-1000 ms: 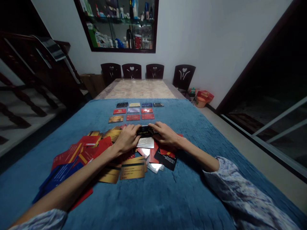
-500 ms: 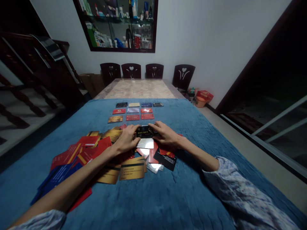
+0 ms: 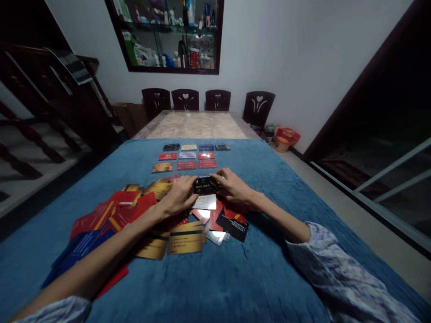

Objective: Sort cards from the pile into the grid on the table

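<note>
Between my two hands is a black card [image 3: 203, 185] with yellow lettering and "VIP" on it. My left hand [image 3: 179, 195] pinches its left edge, while my right hand [image 3: 234, 187] grips the right end. Just below the black card a white card [image 3: 204, 202] shows, lying over other cards. Loose gold cards [image 3: 186, 237] lie under and near my left forearm, with red cards [image 3: 97, 218] and blue cards [image 3: 76, 252] fanned out farther left. Close to my right hand, another black card [image 3: 234, 225] rests over red ones.
Beyond my hands, cards lie in neat rows, among them a gold card [image 3: 162, 168], a lilac card [image 3: 187, 155] and a blue card [image 3: 206, 147]. A blue cloth [image 3: 256, 273] covers the near table. Dark chairs [image 3: 218, 99] stand at the far end.
The black card has shifted very slightly to the right and tilted, so its lettering shows more clearly. Both hands keep hold of it; the loose cards lie as before.
</note>
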Demonstrator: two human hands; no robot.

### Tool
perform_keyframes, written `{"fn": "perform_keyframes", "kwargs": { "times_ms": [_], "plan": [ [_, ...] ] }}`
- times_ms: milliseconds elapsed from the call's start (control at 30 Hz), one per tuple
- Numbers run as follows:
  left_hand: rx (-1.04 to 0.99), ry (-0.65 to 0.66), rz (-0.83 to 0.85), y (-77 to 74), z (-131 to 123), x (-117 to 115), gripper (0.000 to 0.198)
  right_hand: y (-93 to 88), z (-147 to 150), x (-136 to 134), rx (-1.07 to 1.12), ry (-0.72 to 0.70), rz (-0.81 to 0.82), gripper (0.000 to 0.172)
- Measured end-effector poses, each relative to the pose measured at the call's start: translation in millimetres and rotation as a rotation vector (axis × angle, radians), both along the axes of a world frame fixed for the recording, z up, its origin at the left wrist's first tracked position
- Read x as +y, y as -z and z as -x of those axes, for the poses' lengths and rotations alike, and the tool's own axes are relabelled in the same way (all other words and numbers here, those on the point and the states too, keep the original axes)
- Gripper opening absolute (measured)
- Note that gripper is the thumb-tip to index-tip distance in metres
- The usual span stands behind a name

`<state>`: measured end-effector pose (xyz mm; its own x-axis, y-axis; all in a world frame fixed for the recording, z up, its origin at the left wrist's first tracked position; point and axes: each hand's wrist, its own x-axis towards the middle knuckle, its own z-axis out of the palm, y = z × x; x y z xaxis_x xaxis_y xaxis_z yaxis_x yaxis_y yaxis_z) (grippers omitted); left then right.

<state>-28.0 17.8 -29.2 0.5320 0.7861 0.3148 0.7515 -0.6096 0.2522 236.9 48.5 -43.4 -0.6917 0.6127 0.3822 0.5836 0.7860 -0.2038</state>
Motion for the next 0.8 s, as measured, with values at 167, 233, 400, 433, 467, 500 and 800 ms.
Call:
{"fn": "perform_keyframes", "kwargs": {
  "times_ms": [167, 233, 400, 433, 467, 500, 800],
  "plan": [
    [0.015, -0.003, -0.018, 0.4, -0.1, -0.5, 0.050, -2.0, -2.0, 0.1, -0.010, -0.011, -0.020, 0.067],
    [0.020, -0.008, -0.038, 0.7, 0.2, -1.2, 0.050, -2.6, -2.4, 0.1, -0.011, -0.017, -0.020, 0.070],
    [0.031, -0.012, -0.076, 0.9, 0.1, -2.5, 0.051, -4.1, -2.0, -0.1, -0.021, -0.004, -0.015, 0.069],
    [0.035, -0.012, -0.077, 0.7, -0.2, -2.6, 0.051, -4.5, -1.8, -0.1, -0.029, 0.007, -0.014, 0.068],
    [0.040, -0.010, -0.077, 0.3, -0.5, -2.5, 0.051, -4.9, -1.8, -0.1, -0.040, 0.017, -0.013, 0.068],
    [0.044, -0.006, -0.076, -0.1, -0.8, -2.4, 0.051, -5.3, -1.8, -0.1, -0.051, 0.025, -0.012, 0.068],
    [0.087, -0.005, -0.060, -4.6, -3.2, 2.2, 0.045, -9.1, -1.2, -2.3, -0.111, 0.083, -0.011, 0.064]
  ]
}}
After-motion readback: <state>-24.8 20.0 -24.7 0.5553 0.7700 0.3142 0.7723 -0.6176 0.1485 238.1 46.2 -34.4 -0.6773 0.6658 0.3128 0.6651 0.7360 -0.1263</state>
